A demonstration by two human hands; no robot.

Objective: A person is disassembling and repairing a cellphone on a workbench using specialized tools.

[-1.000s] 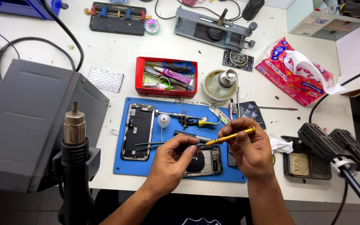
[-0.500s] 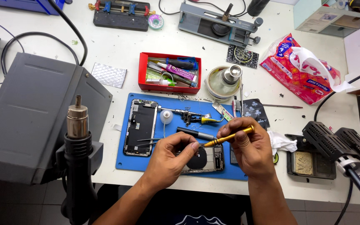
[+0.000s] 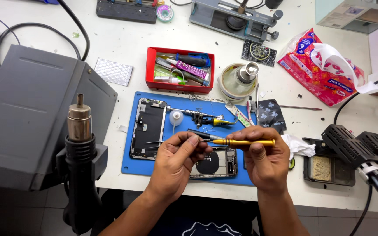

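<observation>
— What is held at the lower centre of the frame?

— A yellow-handled precision screwdriver (image 3: pixel 245 142) is gripped by the right hand (image 3: pixel 262 159), fingers closed narrowly round its handle, the shaft lying nearly level and pointing left. Its dark tip end is pinched between the thumb and fingers of the left hand (image 3: pixel 178 159); whether a separate bit is held there cannot be told.

— And what lies beneath the hands?

— An opened phone body (image 3: pixel 215 162) with a round black coil is seen just under them, on a blue work mat (image 3: pixel 130 164). To the left on the same mat a detached phone screen (image 3: pixel 148 128) is laid face down, with a small white bottle (image 3: pixel 176 118) beside it. Tweezers (image 3: pixel 156 142) are laid across the screen's lower part.

— What is placed farther up?

— A red tray (image 3: pixel 150 70) filled with tools and tubes is set above the mat, and a round metal-topped dispenser pot (image 3: pixel 238 79) to its right. A red tissue packet (image 3: pixel 318 65) is found at the upper right.

— And at the edges?

— A hot-air gun (image 3: pixel 80 153) is stood in its holder at the lower left, before a grey rework station (image 3: pixel 27 113). A soldering-iron stand with brass wool (image 3: pixel 322 168) is seen at the lower right.
</observation>
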